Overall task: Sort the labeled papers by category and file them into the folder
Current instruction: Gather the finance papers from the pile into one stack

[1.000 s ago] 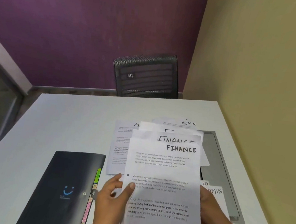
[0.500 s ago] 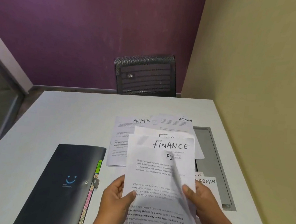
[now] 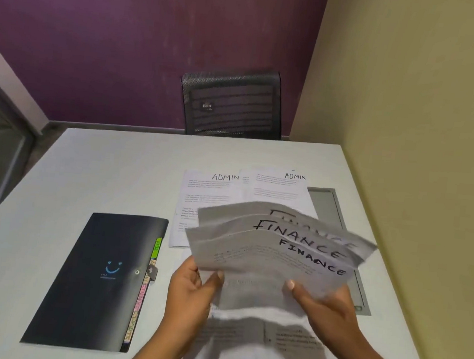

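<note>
While the left hand and right hand each pinch a near corner of the FINANCE sheets, thumb on top and fingers curled beneath, the stack hangs lifted over the right half of the table, fanned so that three headings show one behind another; the far ends bow away and droop. Two ADMIN sheets lie flat beyond them, overlapping; more printed papers lie under the hands at the near edge, their labels out of view. To the left, apart from the hands, lies the black folder, closed, coloured tabs poking from its right edge. The likeliest trouble, I judge, is the fan itself; the edges are not squared, so a sheet could slide out or crease when pushed into a pocket. Opening the folder seems to need a free hand; one pinch alone may let the limp stack flop onto the loose papers below and mix categories; the tabs are small, so the wrong pocket is possible.
</note>
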The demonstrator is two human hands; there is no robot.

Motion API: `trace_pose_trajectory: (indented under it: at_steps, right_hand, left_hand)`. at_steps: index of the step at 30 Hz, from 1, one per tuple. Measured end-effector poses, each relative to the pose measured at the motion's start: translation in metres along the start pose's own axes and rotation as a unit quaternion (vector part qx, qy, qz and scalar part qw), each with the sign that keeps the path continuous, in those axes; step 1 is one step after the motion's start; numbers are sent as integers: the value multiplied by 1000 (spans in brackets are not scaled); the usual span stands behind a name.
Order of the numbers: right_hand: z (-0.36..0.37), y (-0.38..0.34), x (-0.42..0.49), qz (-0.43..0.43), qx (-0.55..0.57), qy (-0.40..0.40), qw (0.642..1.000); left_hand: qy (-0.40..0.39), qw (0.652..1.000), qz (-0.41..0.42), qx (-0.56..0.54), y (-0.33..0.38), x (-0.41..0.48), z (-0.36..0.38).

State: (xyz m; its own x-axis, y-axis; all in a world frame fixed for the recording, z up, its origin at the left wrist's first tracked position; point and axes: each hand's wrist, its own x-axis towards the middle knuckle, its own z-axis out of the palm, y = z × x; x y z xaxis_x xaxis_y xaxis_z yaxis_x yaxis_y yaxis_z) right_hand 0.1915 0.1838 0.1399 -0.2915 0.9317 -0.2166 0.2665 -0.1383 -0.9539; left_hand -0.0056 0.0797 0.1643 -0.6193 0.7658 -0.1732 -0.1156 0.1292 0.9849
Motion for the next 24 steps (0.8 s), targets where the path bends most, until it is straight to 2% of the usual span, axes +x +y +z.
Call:
trace_pose_trajectory:
  at_steps: [3, 6, 9, 16, 21, 24]
  right_hand:
    - [-2, -1, 0, -5, -17, -2, 1000]
    - [-4, -6, -3, -31, 13, -52, 998]
    - [-3, -1, 1, -74, 1, -74, 995]
    - [-1, 25, 19, -58, 24, -89, 994]
    - [-2, 35, 33, 13, 18, -49, 999]
    - [0, 36, 43, 39, 29, -1, 999]
  left_hand:
    - [15, 998, 39, 52, 2, 2, 2]
    - [-13, 993, 52, 103, -13, 12, -4]
    - [-22, 992, 18, 125, -29, 22, -5]
    - [-47, 994, -42, 93, -43, 34, 9]
    - [-36, 998, -42, 37, -38, 48, 11]
    - [-57, 997, -38, 30, -32, 59, 10]
